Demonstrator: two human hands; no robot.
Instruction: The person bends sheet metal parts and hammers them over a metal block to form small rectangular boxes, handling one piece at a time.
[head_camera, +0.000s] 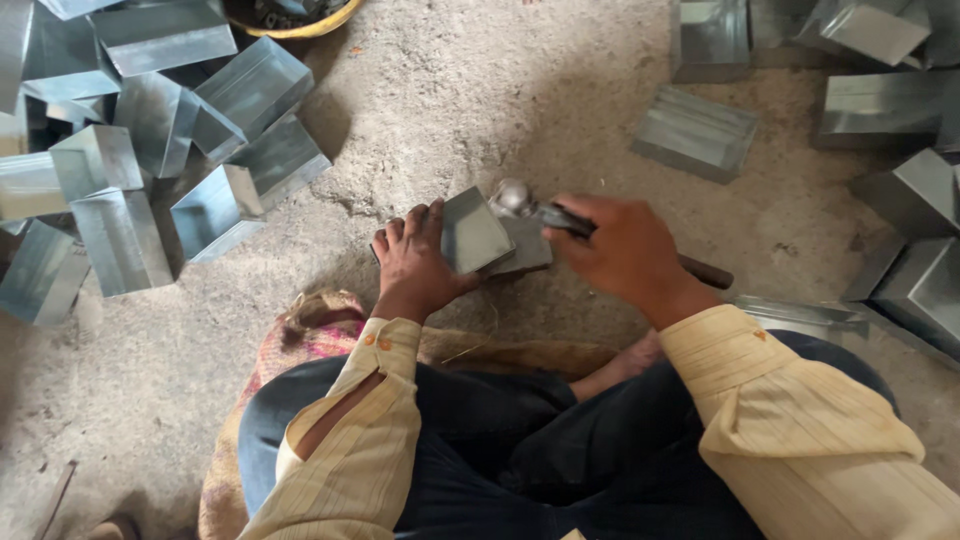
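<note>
1. Floor (480, 90): concrete, strewn with folded metal boxes (160, 150).
2. Sheet-metal piece (475, 235): lying before the knees, pinned flat by the left hand (415, 262).
3. Hammer (520, 200): clenched in the right hand (625, 250); handle runs rightward, head touching the piece's right edge.

We lose the hammer (520, 200) handle's middle inside the right hand (625, 255); the yellow bowl (300, 25) far up-left of the hammer is cut off by the top edge, contents unclear.
</note>
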